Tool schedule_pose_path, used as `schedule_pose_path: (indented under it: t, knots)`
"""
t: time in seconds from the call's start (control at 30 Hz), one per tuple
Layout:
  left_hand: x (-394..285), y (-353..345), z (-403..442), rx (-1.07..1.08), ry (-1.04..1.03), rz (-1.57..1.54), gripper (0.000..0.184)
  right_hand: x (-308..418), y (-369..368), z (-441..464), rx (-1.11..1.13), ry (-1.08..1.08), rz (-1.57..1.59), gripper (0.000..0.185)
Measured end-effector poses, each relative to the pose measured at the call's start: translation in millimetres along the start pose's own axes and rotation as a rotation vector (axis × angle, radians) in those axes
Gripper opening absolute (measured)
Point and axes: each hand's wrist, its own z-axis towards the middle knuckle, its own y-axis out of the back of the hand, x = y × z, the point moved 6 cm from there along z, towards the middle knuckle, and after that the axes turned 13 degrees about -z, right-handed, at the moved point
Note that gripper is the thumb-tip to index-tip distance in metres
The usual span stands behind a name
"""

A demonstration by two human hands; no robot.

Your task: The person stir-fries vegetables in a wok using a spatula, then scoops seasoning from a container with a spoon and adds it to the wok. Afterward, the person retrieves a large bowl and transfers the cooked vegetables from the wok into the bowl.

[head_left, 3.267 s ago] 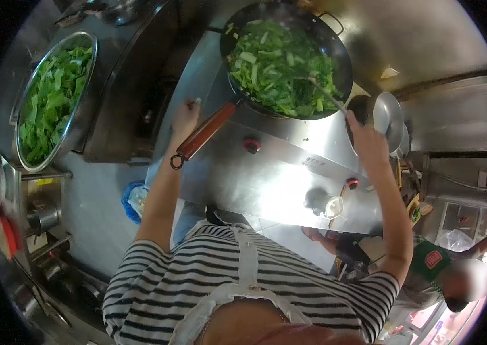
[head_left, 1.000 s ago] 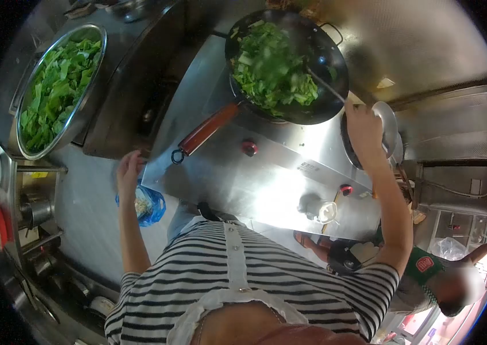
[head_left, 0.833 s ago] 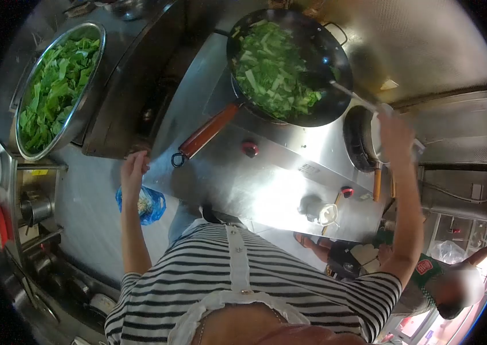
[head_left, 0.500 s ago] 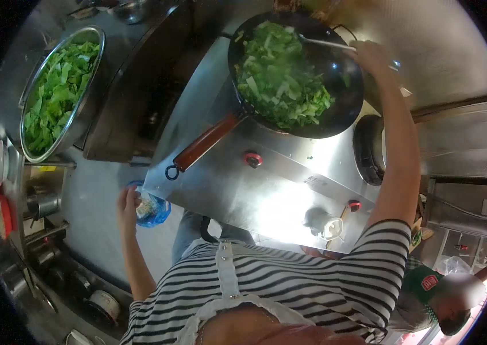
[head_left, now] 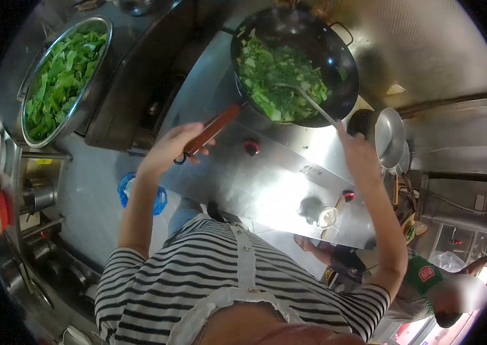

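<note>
**Wok (head_left: 340,95) of chopped greens (head_left: 266,60), stirring end buried**

Lost among the greens: the head of a long metal utensil (head_left: 317,106), so impossible to name as ladle or turner. Clasped around its shaft: the right hand (head_left: 363,158), fingers mostly turned out of sight. Partly beneath the wok's brown wooden handle (head_left: 212,127): the left hand (head_left: 168,146), thumb on one side, fingertips out on the other; cannot tell whether gripping or only cupped.

On the steel stove (head_left: 232,179): one wok, greens heaped toward its left, one stray leaf on the bare right wall. Counted besides: two red-and-black control knobs (head_left: 251,148); at far left, one steel bowl (head_left: 90,93) full of cut leaves (head_left: 65,83). Near the right hand, overlapping: one dark pan (head_left: 361,122) and one pale metal pan (head_left: 391,138), with further ware too covered to count. Half hidden behind the left forearm: one blue plastic bag (head_left: 160,201). At lower right: one co-worker (head_left: 416,280), face blurred, partly blocked by the right sleeve.
</note>
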Motion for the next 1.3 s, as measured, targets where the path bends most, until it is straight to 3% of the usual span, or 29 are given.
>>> schedule_pose_path:
  t: [0.07, 0.13, 0.2, 0.3, 0.4, 0.43, 0.5, 0.63, 0.7, 0.77, 0.83, 0.9, 0.93, 1.0, 1.07, 1.17, 1.23, 1.3]
  knots:
    - [0, -6, 6, 0.01, -0.004, 0.085, 0.04, 24, -2, 42, -0.162, -0.011, 0.038, 0.054]
    - [7, -4, 8, 0.019, -0.002, 0.092, 0.033, 20, -25, 80, -0.106, -0.105, -0.12, 0.051]
    - [8, -3, 6, 0.058, -0.013, 0.079, 0.033, -16, -47, 104, 0.134, -0.241, 0.18, 0.042]
    - [9, 1, 7, 0.079, -0.053, 0.061, 0.033, -66, -65, 106, 0.016, -0.233, 0.469, 0.04]
    - [9, -1, 8, 0.082, -0.051, 0.09, 0.034, -44, -25, 111, -0.095, -0.195, 0.384, 0.034]
    - [6, -2, 6, 0.069, -0.043, 0.088, 0.034, -21, -36, 123, -0.032, -0.175, 0.22, 0.039]
    - [6, -2, 5, 0.058, -0.031, 0.092, 0.035, 17, -25, 103, -0.113, -0.102, 0.195, 0.045]
    - [6, 1, 7, 0.039, -0.026, 0.062, 0.036, 10, 21, 11, 0.02, -0.021, 0.057, 0.047]
    - [7, 0, 4, 0.04, -0.028, 0.072, 0.037, 12, 15, 7, 0.11, -0.033, -0.005, 0.046]
    - [7, -1, 5, 0.03, -0.013, 0.055, 0.036, 24, 10, 44, -0.154, 0.003, 0.078, 0.044]
    - [12, 0, 6, 0.038, -0.012, 0.054, 0.036, 24, -10, 81, -0.213, -0.019, -0.002, 0.04]
    - [7, -2, 7, 0.038, -0.025, 0.057, 0.036, -6, -12, 95, -0.175, -0.118, 0.081, 0.037]
    - [7, -3, 4, 0.031, -0.016, 0.066, 0.035, -25, -8, 84, -0.142, -0.091, 0.243, 0.035]
    - [5, -3, 2, 0.022, -0.01, 0.068, 0.033, -51, 23, 37, -0.039, -0.117, 0.252, 0.034]
    - [4, -4, 2, 0.03, -0.006, 0.073, 0.034, -53, 62, -10, 0.039, -0.095, 0.236, 0.034]
    - [4, -5, 2, 0.02, -0.007, 0.077, 0.034, -10, 64, -19, 0.178, -0.032, 0.158, 0.036]
    - [5, -4, 2, 0.016, 0.007, 0.078, 0.034, 21, 45, 17, -0.103, -0.074, 0.123, 0.041]
    - [7, -7, 1, 0.01, 0.012, 0.067, 0.034, 24, -8, 70, -0.204, -0.071, -0.082, 0.042]
